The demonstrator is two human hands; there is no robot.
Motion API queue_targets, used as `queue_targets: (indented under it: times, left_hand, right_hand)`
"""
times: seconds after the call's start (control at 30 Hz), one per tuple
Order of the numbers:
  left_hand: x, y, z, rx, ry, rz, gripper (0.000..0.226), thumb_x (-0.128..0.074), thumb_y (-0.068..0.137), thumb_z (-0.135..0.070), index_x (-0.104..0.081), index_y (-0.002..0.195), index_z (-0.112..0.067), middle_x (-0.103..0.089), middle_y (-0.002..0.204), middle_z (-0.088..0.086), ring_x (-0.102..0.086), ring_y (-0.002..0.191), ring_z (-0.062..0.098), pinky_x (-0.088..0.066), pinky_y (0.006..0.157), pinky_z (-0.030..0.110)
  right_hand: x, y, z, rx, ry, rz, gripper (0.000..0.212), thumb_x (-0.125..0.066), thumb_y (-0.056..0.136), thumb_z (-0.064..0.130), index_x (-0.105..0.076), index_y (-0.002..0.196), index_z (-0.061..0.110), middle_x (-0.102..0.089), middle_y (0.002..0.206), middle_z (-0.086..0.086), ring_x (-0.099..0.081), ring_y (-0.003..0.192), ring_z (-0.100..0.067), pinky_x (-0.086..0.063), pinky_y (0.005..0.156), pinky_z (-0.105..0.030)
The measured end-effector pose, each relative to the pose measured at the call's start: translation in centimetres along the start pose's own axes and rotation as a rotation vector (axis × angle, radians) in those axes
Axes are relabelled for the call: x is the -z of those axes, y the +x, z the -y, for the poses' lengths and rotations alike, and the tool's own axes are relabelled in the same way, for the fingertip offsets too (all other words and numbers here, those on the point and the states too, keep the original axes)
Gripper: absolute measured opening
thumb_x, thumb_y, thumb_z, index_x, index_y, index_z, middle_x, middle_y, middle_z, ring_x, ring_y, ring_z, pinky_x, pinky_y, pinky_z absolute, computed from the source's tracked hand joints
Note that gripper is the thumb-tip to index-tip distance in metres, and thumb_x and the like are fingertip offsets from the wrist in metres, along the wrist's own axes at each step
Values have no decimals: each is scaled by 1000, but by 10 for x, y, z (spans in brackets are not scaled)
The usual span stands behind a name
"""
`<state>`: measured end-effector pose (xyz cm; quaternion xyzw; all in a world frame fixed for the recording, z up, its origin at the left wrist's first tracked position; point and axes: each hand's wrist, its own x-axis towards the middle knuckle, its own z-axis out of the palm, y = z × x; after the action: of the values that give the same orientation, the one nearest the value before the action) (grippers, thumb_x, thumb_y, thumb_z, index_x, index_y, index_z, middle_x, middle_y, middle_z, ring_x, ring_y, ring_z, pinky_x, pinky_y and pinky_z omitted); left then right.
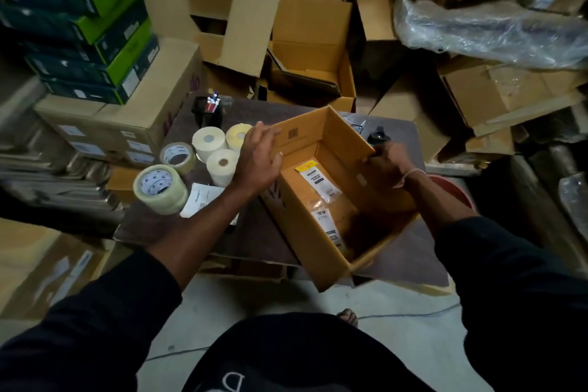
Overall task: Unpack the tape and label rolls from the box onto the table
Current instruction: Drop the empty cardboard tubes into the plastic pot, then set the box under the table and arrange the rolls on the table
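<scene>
Five rolls out on table point(254, 232) at centre left: two tape rolls point(160, 189), three label rolls point(222, 164). Cardboard box point(331, 226) appears emptied of rolls. Left hand point(259, 157) and right hand point(386, 165), fingers curled, grip box rims.

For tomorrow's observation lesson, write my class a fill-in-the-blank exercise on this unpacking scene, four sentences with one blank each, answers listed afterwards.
1. The number of clear tape rolls standing on the table is ____.
2. The pale label rolls beside them number ____.
3. Both the left hand and the right hand grip the rim of the open cardboard ____.
4. Inside the box lie flat packets with white printed ____.

Missing words: two; three; box; labels
</scene>
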<state>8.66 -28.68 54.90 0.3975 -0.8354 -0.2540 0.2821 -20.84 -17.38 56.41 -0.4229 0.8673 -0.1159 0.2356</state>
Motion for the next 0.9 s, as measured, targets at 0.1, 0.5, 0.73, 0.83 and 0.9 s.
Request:
queue_targets:
  times: [0.1, 0.5, 0.73, 0.83, 0.9]
  left_hand:
    - [-1, -1, -16, 120, -82, -14, 67, -60, 95, -25, -33, 155, -14, -22, 164, 15, -13, 155, 31, -20, 124, 45]
    - [-57, 3, -82, 525, -575, 316, 105, -58, 85, -24, 17, 157, -32, -32, 161, 8, -45, 138, 27, -43, 112, 52]
    - [-95, 12, -123, 510, -542, 277, 87, -69, 82, -20, -18, 149, -41, -58, 131, 4, -65, 110, 21, -60, 90, 48]
    - [-96, 7, -171, 493, -447, 230, 75, -58, 87, -11, -22, 150, -30, -53, 132, 9, -62, 109, 24, -60, 86, 46]
    - [-99, 1, -206, 457, -374, 227, 78, -54, 86, -11, -17, 153, -25, -44, 139, 10, -54, 120, 26, -52, 97, 46]
  right_hand:
    - [8, -14, -4, -56, 88, -24, 36, -68, 91, 33, -66, 119, 9, -68, 118, -11, -62, 112, -30, -49, 97, -39]
    - [23, -60, -60, -281, 88, -156, 46, -71, 85, 43, -71, 112, 5, -71, 114, -15, -67, 104, -33, -54, 94, -46]
    - [45, -87, -106, -247, 186, -153, 41, -68, 91, 35, -69, 120, 6, -72, 113, -14, -68, 104, -30, -53, 95, -40]
    - [48, -96, -146, -214, 352, -122, 44, -73, 79, 46, -73, 109, 13, -76, 102, -8, -72, 94, -25, -58, 90, -44]
    - [51, -110, -169, -203, 497, -126, 43, -75, 76, 47, -72, 108, 17, -75, 99, -3, -72, 91, -21, -59, 86, -44]
